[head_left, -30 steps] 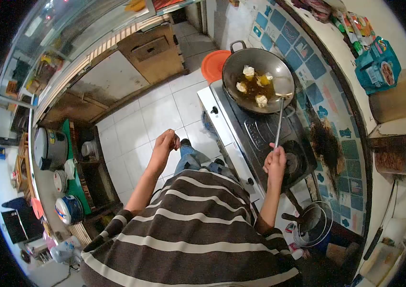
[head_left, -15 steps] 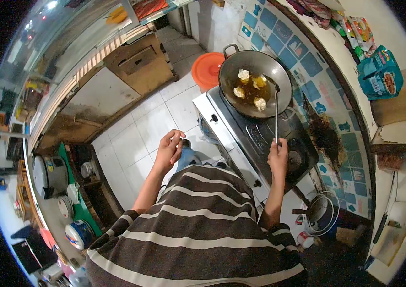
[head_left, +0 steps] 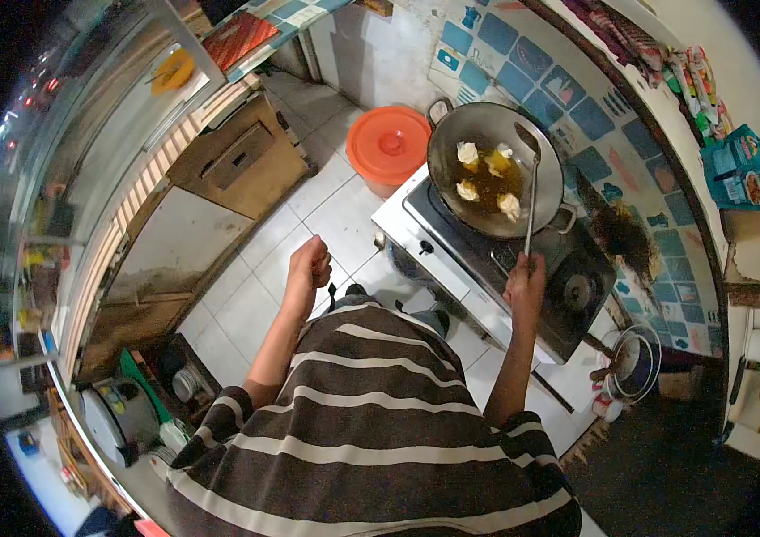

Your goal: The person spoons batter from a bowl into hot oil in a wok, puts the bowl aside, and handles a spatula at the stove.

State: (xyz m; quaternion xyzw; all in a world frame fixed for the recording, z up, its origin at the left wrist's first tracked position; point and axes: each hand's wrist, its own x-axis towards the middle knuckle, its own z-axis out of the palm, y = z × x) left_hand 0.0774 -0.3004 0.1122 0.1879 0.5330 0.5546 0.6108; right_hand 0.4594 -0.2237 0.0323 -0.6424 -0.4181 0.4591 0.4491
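My right hand (head_left: 524, 281) is wrapped round the handle of a long metal spatula (head_left: 533, 201), whose head lies against the upper right inner wall of a large wok (head_left: 544, 134). Oil pools at the wok's bottom, with several pale and yellow pieces of food (head_left: 509, 206) in it. The wok sits on the far burner of a black-topped gas stove (head_left: 478, 255). Over the floor, left of the stove, my left hand (head_left: 309, 261) is curled into a fist, and nothing shows in it.
An orange lidded bucket (head_left: 389, 148) stands on the floor beyond the stove's left corner. Wooden cabinets (head_left: 219, 179) run along the left. At the right, a shelf holds a teal packet (head_left: 739, 170). A pot (head_left: 633, 362) sits below the stove's right end.
The spatula's head has moved up the wok's right side. My left hand's fingers have closed into a fist. The view has shifted, showing more of the bucket.
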